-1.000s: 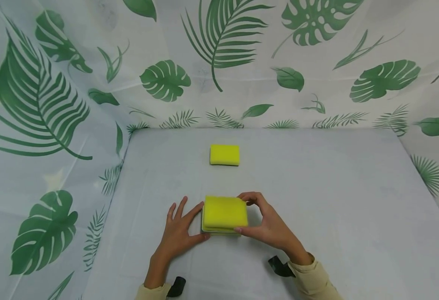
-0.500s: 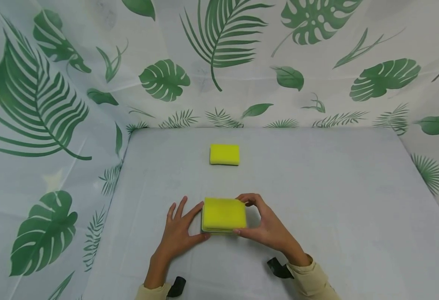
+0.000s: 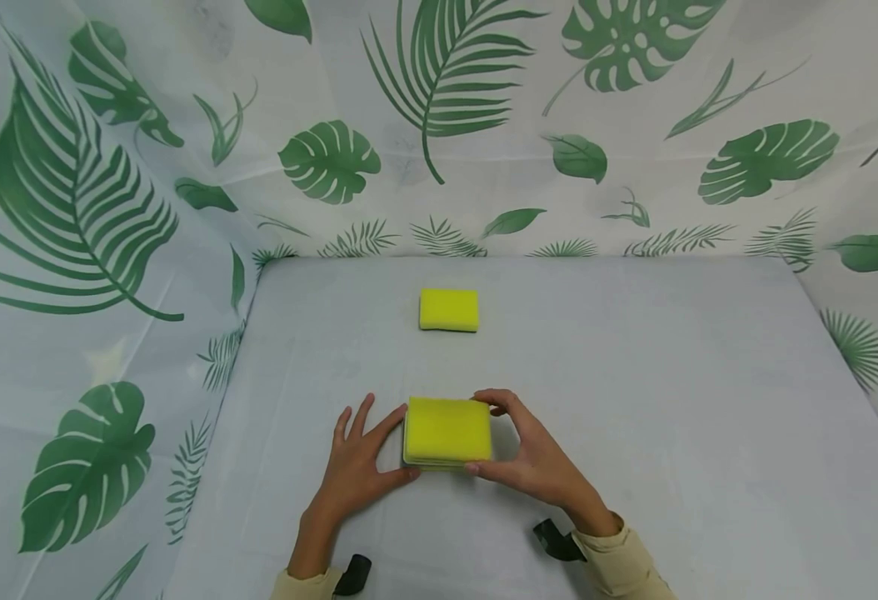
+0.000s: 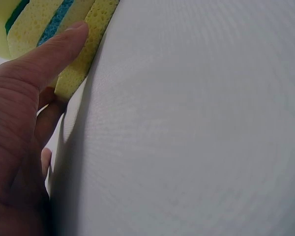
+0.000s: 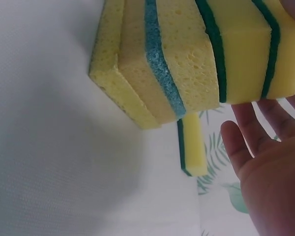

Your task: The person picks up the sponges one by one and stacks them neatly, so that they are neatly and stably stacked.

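A stack of several sponges [image 3: 448, 430] lies on the table in front of me, a yellow one on top. From the side, in the right wrist view, the sponge stack [image 5: 187, 54] shows yellow foam, dark green scouring layers and a blue layer. My left hand [image 3: 360, 462] grips the lower part of the stack at its left end, thumb at the front and index finger at the back corner. At the right end my right hand [image 3: 540, 467] holds the upper sponges between its thumb in front and its fingers behind. The stack hides some fingertips.
Another yellow sponge [image 3: 449, 310] with a dark green underside lies flat farther back on the white tabletop [image 3: 634, 375]. Leaf-printed cloth [image 3: 484, 167] rises behind the table and along its sides.
The top sponge has shifted slightly left and toward me, so it sits more evenly over those below. My right hand moved with it; the left hand stayed put.
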Tool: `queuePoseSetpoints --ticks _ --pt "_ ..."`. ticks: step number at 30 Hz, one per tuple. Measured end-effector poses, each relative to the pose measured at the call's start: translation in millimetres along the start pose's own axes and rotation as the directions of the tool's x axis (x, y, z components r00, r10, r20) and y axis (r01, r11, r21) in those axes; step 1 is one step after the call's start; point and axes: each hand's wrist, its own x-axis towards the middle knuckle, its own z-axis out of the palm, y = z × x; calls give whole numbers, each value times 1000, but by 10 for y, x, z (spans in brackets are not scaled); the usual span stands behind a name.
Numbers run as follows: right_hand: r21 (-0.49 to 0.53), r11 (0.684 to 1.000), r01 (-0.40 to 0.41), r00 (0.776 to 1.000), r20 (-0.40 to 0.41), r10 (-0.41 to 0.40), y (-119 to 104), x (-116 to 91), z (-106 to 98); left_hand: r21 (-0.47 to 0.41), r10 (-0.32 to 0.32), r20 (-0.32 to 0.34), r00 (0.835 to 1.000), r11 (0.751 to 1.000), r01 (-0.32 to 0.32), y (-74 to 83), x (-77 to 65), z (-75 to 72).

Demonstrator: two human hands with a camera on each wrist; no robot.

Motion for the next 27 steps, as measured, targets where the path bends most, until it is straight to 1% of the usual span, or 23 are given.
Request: queuePoseSetpoints --ticks 3,7,13,22,27 --pt "-3 999 34 999 20 -34 27 -2 -16 -2 -12 3 1000 1000 12 1 -1 5" --pt "28 996 82 996 39 -83 57 4 -72 1 -19 11 1000 1000 19 4 0 2" --pt "67 993 100 994 34 -103 107 27 -176 6 -15 14 1000 1000 15 -1 -1 -2" --pt "47 994 100 995 -3 -100 132 74 -268 2 -15 14 1000 1000 15 4 2 -13" --pt "10 991 136 990 -29 -135 145 129 -293 2 -6 3 1000 1000 6 -1 3 -7"
